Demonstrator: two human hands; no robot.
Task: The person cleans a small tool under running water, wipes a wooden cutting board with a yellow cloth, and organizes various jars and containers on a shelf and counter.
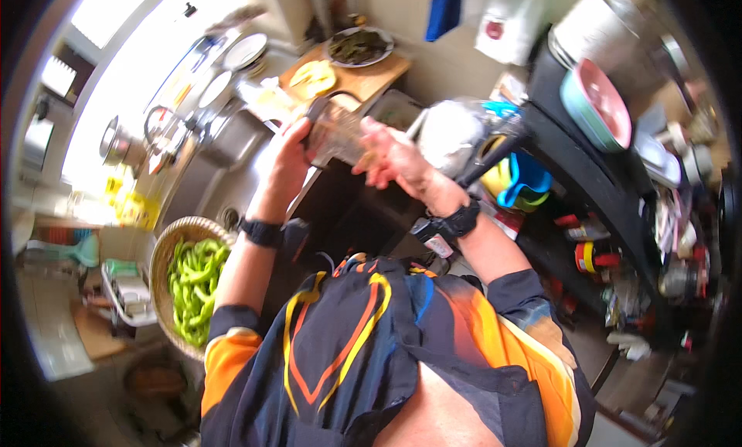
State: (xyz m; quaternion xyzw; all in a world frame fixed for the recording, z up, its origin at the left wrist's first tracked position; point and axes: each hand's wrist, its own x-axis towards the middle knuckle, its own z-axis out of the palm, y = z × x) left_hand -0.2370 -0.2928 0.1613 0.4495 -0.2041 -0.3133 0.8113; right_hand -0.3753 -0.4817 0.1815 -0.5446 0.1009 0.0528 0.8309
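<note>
My left hand [287, 154] grips a clear container [342, 135], dark at its left end and blurred by motion. At the container's other end is my right hand [400, 157], with its fingers bent and partly spread. Blur hides whether those fingers touch the container or pinch something small. Both hands are raised in front of the sink edge. Left of my left forearm, a woven basket [157, 273] holds several long green peppers [197, 290].
A wooden board [382, 70] bears a plate of dark leafy food [360, 45] and something yellow [313, 77]. A steel sink [211, 189] lies left, beside a steel pot [237, 134]. On the right, a black shelf [579, 174] carries a pink-and-blue basin [597, 105].
</note>
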